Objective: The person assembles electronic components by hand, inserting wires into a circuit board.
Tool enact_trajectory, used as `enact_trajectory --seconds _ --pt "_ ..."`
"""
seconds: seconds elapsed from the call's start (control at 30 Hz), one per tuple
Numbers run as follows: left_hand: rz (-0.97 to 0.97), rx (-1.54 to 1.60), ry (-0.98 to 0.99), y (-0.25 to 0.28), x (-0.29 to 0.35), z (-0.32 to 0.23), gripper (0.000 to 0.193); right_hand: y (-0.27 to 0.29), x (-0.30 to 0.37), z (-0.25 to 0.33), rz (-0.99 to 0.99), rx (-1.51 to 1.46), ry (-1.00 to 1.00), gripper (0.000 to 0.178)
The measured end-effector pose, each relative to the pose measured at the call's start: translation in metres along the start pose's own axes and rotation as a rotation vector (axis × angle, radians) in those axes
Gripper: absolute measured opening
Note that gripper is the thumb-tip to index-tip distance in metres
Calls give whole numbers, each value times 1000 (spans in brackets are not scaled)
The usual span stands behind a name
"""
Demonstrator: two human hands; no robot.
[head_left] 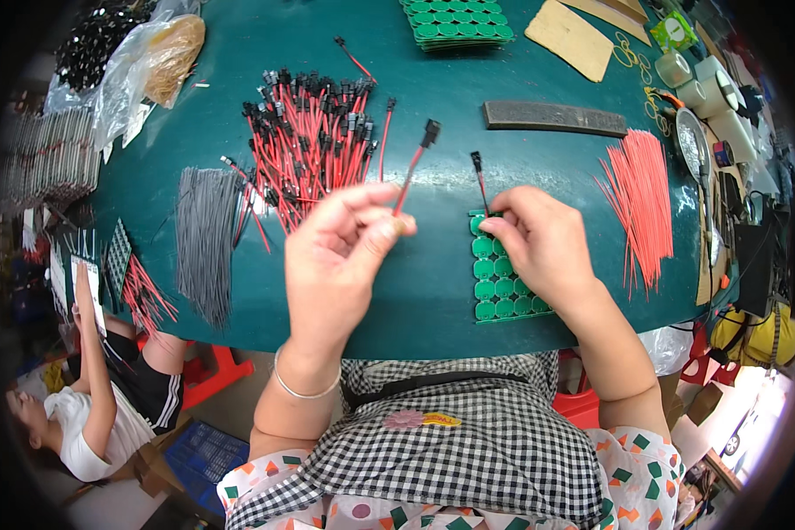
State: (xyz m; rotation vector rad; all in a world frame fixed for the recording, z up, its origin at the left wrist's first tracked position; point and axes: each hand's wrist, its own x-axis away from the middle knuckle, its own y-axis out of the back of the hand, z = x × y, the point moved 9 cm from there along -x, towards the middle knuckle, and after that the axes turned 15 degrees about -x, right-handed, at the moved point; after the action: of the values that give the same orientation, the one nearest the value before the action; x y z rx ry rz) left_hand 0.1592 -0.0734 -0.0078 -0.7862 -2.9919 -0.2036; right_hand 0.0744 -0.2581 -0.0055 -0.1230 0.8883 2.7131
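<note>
Between my two hands I note a dark green table (433, 291); left hand (340, 256) pinches a red lead with black plug (418, 152) between thumb and forefinger, raised clear, seemingly for alignment; right hand (543, 243), fingers curled, presses a second black-tipped lead (479, 177) onto the green disc panel (495, 283) beneath it; wire heap (309, 141) lies beyond the left hand.

A crumpled clear plastic bag (137, 62) lies at the desk's (433, 106) far left, and a small green-and-white packet (674, 31) sits far right.
</note>
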Motion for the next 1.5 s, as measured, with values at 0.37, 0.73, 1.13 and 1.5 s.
enact_trajectory --seconds 0.37,0.73,1.13,1.5 --pt "563 318 237 -89 34 17 16 9 24 2 280 -1172 -242 16" --pt "-326 -1503 -504 -9 -54 -37 18 24 30 -49 -72 -488 -341 6" --pt "-254 -1467 -420 -12 -60 -8 13 27 32 -44 -157 -445 -248 5" --pt "-328 -706 -253 35 -65 -5 7 29 34 -42 -190 -319 -264 3"
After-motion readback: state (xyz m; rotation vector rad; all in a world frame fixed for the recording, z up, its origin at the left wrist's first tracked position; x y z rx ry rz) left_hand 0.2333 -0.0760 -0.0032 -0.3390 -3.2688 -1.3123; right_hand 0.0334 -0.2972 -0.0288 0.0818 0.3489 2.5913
